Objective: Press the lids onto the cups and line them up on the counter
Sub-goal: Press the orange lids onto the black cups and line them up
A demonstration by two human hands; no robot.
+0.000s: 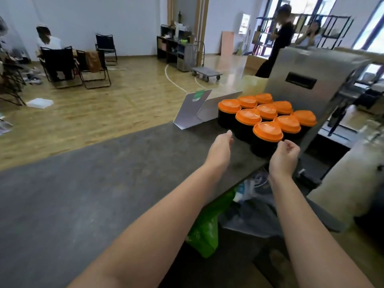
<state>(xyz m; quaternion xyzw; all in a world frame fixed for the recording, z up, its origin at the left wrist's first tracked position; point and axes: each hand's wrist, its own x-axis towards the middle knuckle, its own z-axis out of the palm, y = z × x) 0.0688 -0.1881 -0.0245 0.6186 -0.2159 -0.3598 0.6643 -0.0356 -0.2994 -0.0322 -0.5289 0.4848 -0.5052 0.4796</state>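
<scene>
9 black cups point(262, 142) with orange lids point(267, 131) sit packed in neat rows on the counter point(104, 173), just past both hands. Left hand point(221, 142) is spread flat, right hand point(286, 152) loosely curled, both holding nothing, maybe ready to straighten the rows.

A wood floor point(108, 100) with white curved lines runs to pale walls point(104, 19). Black folding chairs point(93, 65) stand at the left, dark shelves point(172, 46) at the back, and bright windows point(301, 9) at the right.
</scene>
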